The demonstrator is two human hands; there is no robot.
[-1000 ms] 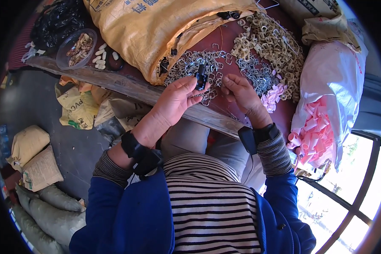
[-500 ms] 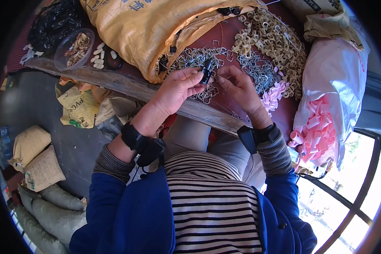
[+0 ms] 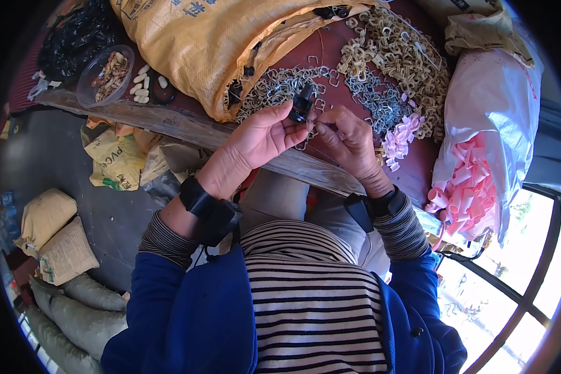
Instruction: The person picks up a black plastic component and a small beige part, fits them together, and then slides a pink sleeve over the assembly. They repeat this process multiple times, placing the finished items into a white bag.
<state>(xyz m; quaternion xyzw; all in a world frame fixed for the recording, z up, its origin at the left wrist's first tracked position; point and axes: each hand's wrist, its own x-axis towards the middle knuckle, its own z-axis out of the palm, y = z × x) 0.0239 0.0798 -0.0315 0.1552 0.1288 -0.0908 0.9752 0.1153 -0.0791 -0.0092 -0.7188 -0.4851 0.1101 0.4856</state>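
Left hand [image 3: 262, 136] fingertips a black fitting [image 3: 302, 107] — a slip could lose it among far metal clips [image 3: 277, 86]. Right hand [image 3: 352, 137] — grip unclear.

Two hands work over the bench [image 3: 330, 47], one left hand [image 3: 265, 134] and one right hand [image 3: 350, 142], with one black fitting [image 3: 302, 105] at the left fingertips. Toward the far edge lies one orange woven sack [image 3: 187, 56]. At the left end: one clear plastic bowl [image 3: 124, 86], one black plastic bag [image 3: 78, 40], seven pale pods [image 3: 142, 92]. Loops make three heaps, one silver heap [image 3: 268, 87], one blue-grey heap [image 3: 383, 100] and one tan heap [image 3: 411, 56], too tangled to count piece by piece. The near right corner has one lilac cluster [image 3: 400, 137]; beside the right edge, one white sack [image 3: 492, 100]. The floor [image 3: 118, 224] carries two tan sacks [image 3: 68, 249].
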